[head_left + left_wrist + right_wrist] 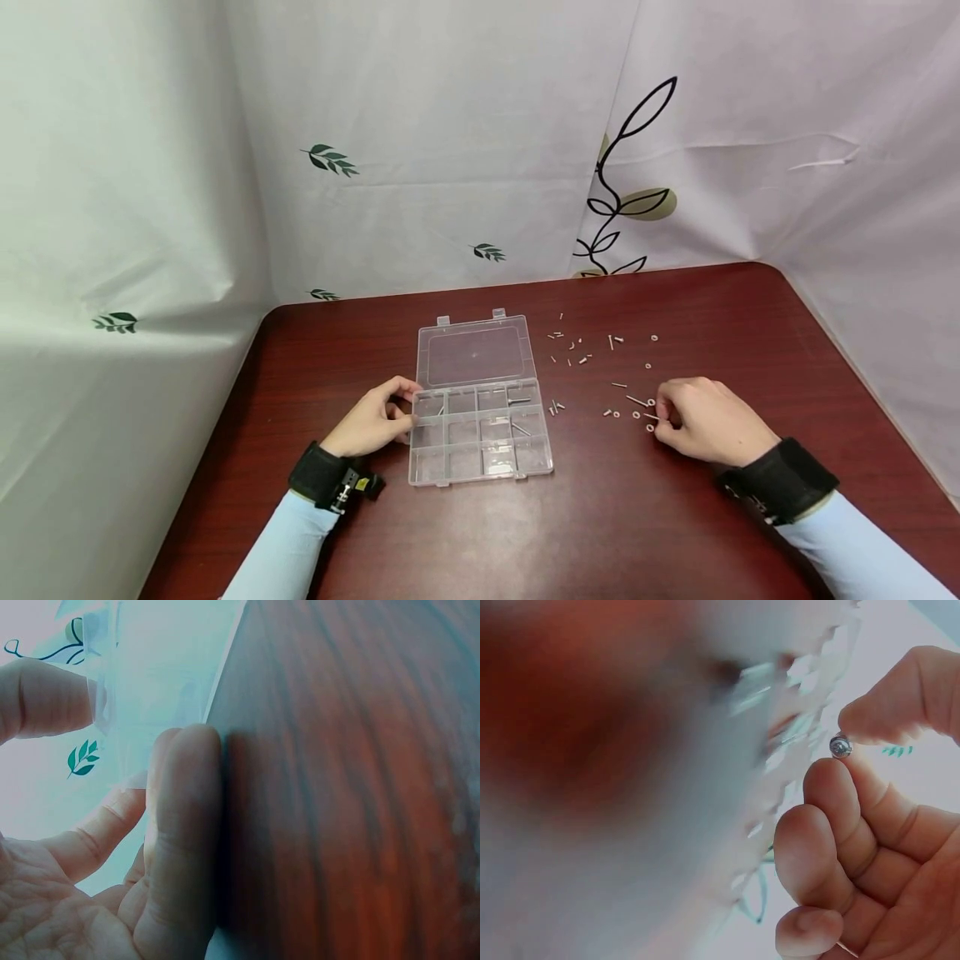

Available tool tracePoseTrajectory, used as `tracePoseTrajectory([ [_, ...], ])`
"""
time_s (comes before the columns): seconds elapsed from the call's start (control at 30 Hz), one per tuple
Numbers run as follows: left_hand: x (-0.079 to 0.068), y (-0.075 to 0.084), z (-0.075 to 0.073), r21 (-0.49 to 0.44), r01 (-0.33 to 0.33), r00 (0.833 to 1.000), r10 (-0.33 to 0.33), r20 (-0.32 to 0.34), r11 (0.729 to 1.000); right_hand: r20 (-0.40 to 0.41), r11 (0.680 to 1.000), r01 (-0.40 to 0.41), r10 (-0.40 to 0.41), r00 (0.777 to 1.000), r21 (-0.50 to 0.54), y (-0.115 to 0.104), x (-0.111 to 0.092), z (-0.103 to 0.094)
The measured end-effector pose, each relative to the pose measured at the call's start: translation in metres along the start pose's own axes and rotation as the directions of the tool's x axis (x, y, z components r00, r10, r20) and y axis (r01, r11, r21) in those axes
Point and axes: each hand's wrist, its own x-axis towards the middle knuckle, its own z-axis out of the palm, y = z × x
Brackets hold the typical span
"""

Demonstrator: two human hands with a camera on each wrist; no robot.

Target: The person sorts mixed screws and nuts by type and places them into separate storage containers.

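A clear plastic compartment box [447,435] lies on the table with its lid [474,354] folded back. My left hand [372,421] grips its left side, thumb and fingers at the edge of the clear plastic [161,667] in the left wrist view. Long screws lie in some compartments, one [521,429] at the middle right and another [519,401] at the upper right. To the right of the box, my right hand [708,421] pinches a screw [841,745] between thumb and fingertips, its round head facing the right wrist camera. Beside that hand are several small nuts or washers [637,414].
Loose small screws [570,345] are scattered on the dark red wooden table [480,550] behind and right of the box. A few more screws [556,407] lie close to its right wall. White patterned cloth [450,125] hangs behind the table and along both sides.
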Motion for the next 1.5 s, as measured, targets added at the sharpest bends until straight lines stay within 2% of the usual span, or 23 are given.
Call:
tracePoseTrajectory([
  [0.43, -0.001, 0.001, 0.000, 0.027, -0.010, 1.000, 0.009, 0.013, 1.000, -0.012, 0.984, 0.160, -0.159, 0.987, 0.076, -0.066, 0.056, 0.009],
  [0.67, 0.000, 0.001, 0.002, 0.031, -0.006, 1.000, 0.006, 0.012, 0.999, -0.023, 0.960, 0.258, -0.257, 0.966, 0.112, -0.098, 0.074, 0.020],
  [0.83, 0.000, 0.002, 0.003, 0.040, -0.005, 1.000, 0.004, 0.008, 0.999, -0.003, 0.955, 0.272, -0.273, 0.962, 0.121, -0.108, 0.081, 0.024],
  [1.0, 0.001, 0.002, 0.003, 0.038, -0.008, 1.000, 0.008, 0.007, 0.999, 0.019, 0.958, 0.266, -0.269, 0.963, 0.110, -0.107, 0.080, 0.028],
  [1.07, 0.001, 0.002, 0.003, 0.036, -0.010, 1.000, 0.010, 0.007, 0.999, 0.001, 0.958, 0.265, -0.267, 0.964, 0.106, -0.102, 0.078, 0.027],
  [1.23, 0.001, 0.001, 0.002, 0.026, -0.012, 1.000, 0.012, 0.005, 1.000, -0.037, 0.969, 0.231, -0.229, 0.973, 0.086, -0.082, 0.074, 0.021],
  [1.5, 0.000, 0.000, -0.001, 0.033, -0.013, 1.000, 0.013, 0.002, 0.999, -0.022, 0.987, 0.156, -0.155, 0.988, 0.044, -0.047, 0.059, 0.017],
])
